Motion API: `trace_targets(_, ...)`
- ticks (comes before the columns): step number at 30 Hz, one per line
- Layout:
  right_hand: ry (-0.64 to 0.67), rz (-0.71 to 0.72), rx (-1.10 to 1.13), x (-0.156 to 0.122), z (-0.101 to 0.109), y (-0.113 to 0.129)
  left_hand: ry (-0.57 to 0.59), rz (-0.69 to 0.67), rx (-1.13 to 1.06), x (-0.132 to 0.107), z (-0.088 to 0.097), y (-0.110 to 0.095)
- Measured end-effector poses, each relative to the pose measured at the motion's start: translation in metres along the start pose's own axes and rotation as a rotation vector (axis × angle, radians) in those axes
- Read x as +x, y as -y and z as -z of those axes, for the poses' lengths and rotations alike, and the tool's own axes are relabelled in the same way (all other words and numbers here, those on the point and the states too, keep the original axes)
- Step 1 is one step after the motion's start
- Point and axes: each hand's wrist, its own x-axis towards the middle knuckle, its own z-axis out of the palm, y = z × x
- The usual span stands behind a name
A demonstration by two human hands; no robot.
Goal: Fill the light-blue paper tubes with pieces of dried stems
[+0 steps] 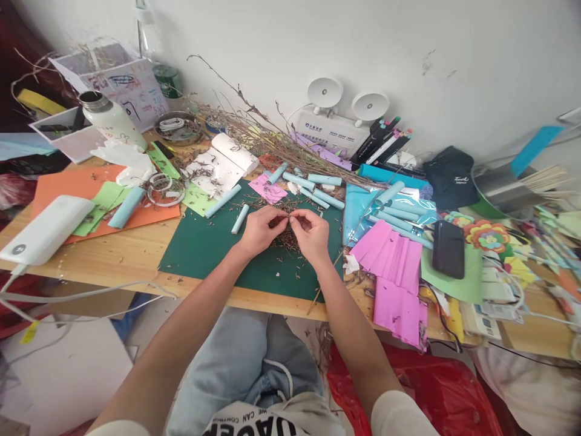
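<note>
Evidently partway: many blue paper rolls (239,219) lie formed, while dried stems (272,143) lie whole near the wall

Over a heap of plant crumbs (287,242) on the green mat (204,248), the left hand (262,233) and right hand (313,233) meet with fingertips pinched, apparently on a tiny bit of dried plant, too small to be sure of; the heap looks well built up, more rolls rest on the blue plastic packet (356,204) beside the mat, and the pink strips (385,248) stay flat, so stems and strips seem the part left
</note>
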Motion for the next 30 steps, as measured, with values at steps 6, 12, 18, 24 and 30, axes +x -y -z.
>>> trace_targets(6,-0.123,0.028,-0.019,0.003,0.007,0.001,-0.072,0.105,0.008,0.002,0.003,0.001)
trace_targets(12,0.051,0.111,-0.112,0.0,0.004,0.003,-0.082,0.136,-0.096,0.001,-0.001,0.001)
trace_targets(18,0.005,0.216,-0.252,-0.001,0.001,0.0,-0.087,0.2,-0.185,-0.001,-0.003,-0.002)
trace_targets(24,-0.092,0.177,-0.19,0.001,0.004,0.002,-0.007,0.098,-0.238,-0.001,-0.003,-0.011)
trace_targets(30,-0.009,0.067,-0.089,0.003,0.005,0.001,-0.04,0.068,-0.097,-0.002,-0.006,-0.004)
